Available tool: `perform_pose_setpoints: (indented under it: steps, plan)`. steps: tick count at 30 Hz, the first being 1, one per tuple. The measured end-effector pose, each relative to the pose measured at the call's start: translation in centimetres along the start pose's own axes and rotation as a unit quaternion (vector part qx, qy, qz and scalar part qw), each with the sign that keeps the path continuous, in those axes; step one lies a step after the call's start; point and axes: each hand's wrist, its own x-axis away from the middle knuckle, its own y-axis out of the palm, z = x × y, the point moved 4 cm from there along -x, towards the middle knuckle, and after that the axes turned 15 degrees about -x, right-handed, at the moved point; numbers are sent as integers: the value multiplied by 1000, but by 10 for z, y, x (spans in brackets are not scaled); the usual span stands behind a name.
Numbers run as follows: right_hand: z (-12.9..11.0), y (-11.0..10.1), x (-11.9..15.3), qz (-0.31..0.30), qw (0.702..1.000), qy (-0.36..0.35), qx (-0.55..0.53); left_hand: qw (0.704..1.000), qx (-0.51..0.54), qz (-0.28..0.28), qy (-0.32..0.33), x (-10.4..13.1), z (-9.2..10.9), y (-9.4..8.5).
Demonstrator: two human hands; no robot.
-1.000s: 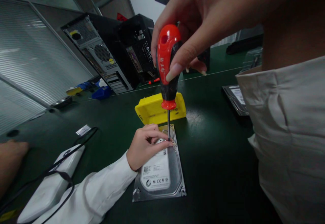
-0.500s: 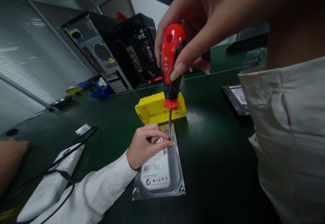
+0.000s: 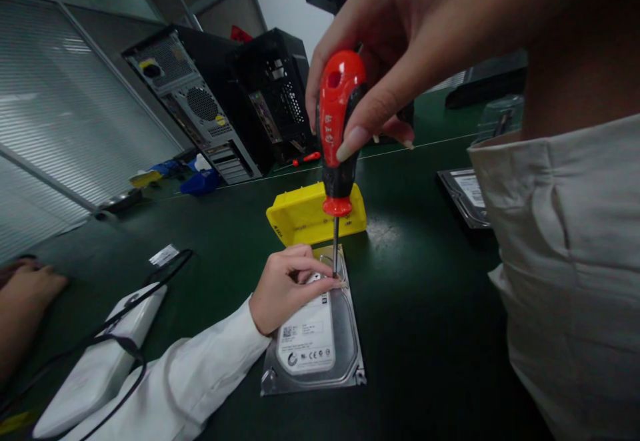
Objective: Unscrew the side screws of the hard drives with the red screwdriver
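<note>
My right hand (image 3: 395, 74) grips the red and black handle of a screwdriver (image 3: 341, 111), thumb along its side. The screwdriver stands almost upright, its shaft pointing down at a hard drive (image 3: 345, 354) that lies flat on the table, label up. My left hand (image 3: 287, 287), in a white sleeve, rests over the drive's upper part. Its thumb and index finger pinch round the low end of the shaft. These fingertips hide the screwdriver's tip and whatever it meets. Just behind the drive sits a yellow bin (image 3: 300, 217) with a few small dark pieces in it.
Two computer cases (image 3: 210, 107) stand at the back, a small red-handled tool (image 3: 306, 159) beside them. Another hard drive (image 3: 467, 194) lies at right. A white box-shaped device (image 3: 100, 364) with a black cable is at left, near another person's hand (image 3: 35, 287).
The other person's hand at the far left has come slightly further into view. My hands, the screwdriver and the hard drive are practically where they were.
</note>
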Motion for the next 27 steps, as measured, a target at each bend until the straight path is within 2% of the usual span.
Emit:
perform_pose_setpoints:
  steps: [4, 8, 12, 16, 23, 27]
  plan:
    - [2, 2, 0, -34, 999, 13, -1, 1000, 2, 0, -1, 1, 0, 0]
    - [2, 2, -2, -28, 1000, -10, -8, 1000, 3, 0, 0, 1, 0, 1]
    - [4, 2, -1, -71, 997, -11, -7, 1000, 3, 6, 1, 1, 0, -1]
    - [4, -1, 1, -40, 999, -11, 0, 1000, 0, 9, 7, 0, 1, -1]
    - [0, 2, -6, -43, 998, 38, -5, 1000, 2, -17, -3, -1, 3, 1]
    - [-5, 4, -8, -50, 998, 16, 17, 999, 17, -44, -16, -5, 4, 2]
